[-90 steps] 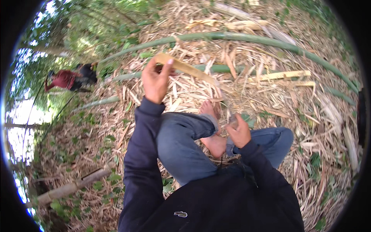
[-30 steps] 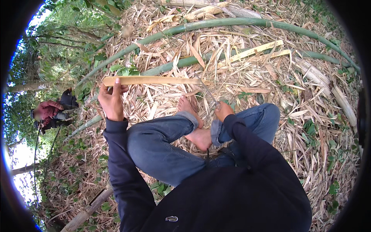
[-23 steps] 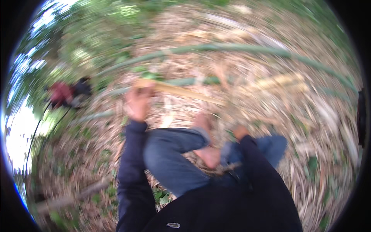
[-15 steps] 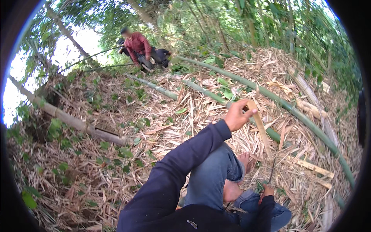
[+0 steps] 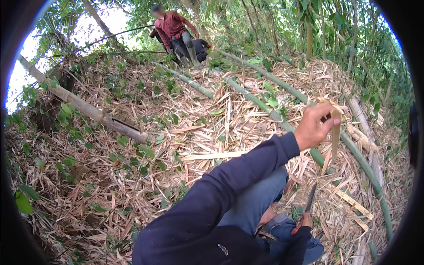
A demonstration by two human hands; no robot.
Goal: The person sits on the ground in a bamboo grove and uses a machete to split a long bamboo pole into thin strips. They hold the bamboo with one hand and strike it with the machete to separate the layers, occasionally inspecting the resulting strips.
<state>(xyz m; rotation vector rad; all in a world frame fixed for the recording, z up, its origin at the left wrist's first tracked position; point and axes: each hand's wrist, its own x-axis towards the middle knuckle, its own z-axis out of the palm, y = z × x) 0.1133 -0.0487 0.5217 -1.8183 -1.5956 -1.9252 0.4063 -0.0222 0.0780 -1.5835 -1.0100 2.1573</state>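
My left hand point(image 5: 316, 126) is raised ahead of me, its thumb and fingers pinching the upper end of a flat, pale bamboo strip point(image 5: 335, 139). The strip hangs down from the grip. Lower, by my bent knees, my right hand point(image 5: 303, 221) is wrapped round the handle of a knife point(image 5: 311, 198). Its long dark blade points up and away from me, below the strip, and I cannot tell whether the two touch. Another pale strip point(image 5: 215, 156) lies on the litter to the left of my left forearm.
Green bamboo poles point(image 5: 357, 157) lie across the slope ahead and to the right. A thicker, dry bamboo pole point(image 5: 84, 106) lies at the left. Split pieces point(image 5: 351, 201) rest right of the knife. Uphill, a person in a red shirt point(image 5: 172, 27) stands near another figure in dark clothing.
My left hand has moved right with the strip. The knife blade shows more fully. A pale strip now shows left of my forearm. The person in red has risen from a bent posture.
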